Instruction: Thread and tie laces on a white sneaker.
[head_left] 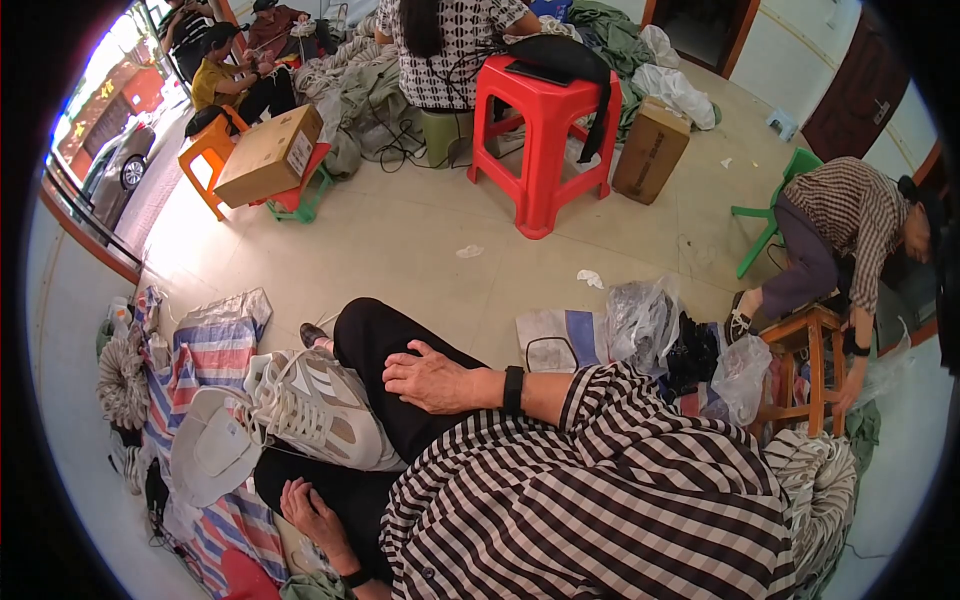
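Note:
My right hand point(432, 378) rests palm down on my dark-trousered knee, its fingers apart and holding nothing. Lower in the view, my left hand point(315, 517) lies on my other thigh, fingers loosely stretched and also without anything in them. Between my legs sits a beige and white lace-up sneaker point(335, 420), touched by neither hand. Against its far left end is a pale rounded piece point(213, 455), perhaps a cap; its kind is not certain. Both my wrists carry dark bands.
Striped woven sheeting point(225, 340) and a coil of pale cord-like material point(122, 382) lie at the left. A red stool point(540, 130) and a cardboard box point(268, 155) stand ahead. At right, a bending person point(850, 220) reaches to a wooden stool point(805, 335), beside plastic bags point(640, 320).

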